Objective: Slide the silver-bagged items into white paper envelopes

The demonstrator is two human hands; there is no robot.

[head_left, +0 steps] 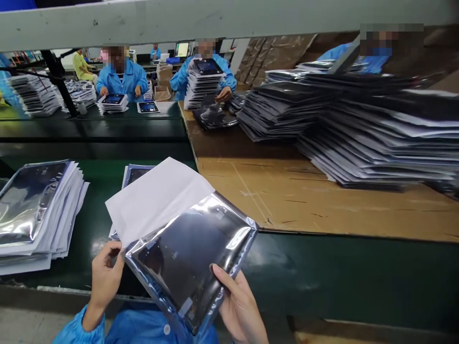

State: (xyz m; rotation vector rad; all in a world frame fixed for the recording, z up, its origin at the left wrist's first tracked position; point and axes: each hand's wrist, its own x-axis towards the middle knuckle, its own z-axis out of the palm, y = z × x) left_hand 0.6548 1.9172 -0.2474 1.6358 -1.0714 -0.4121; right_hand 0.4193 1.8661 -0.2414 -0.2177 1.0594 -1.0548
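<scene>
A flat black panel in a clear, shiny plastic bag [190, 258] is held tilted above the bench edge. My right hand [240, 301] grips its lower right side, thumb on top and the other fingers underneath. From behind its upper left edge sticks out a creased white paper sheet [158, 200]. My left hand [106, 272] pinches the sheet's lower corner, close to the bag's left corner. Partly hidden behind the paper, another wrapped panel [139, 173] lies on the green bench.
A stack of wrapped panels and white sheets [43, 205] stands at left. Tall, slanting stacks [387, 138] cover the back of a brown cardboard sheet [244, 191] at right. A grey beam [215, 21] crosses overhead. Across the green bench [340, 272], co-workers in blue handle similar stacks.
</scene>
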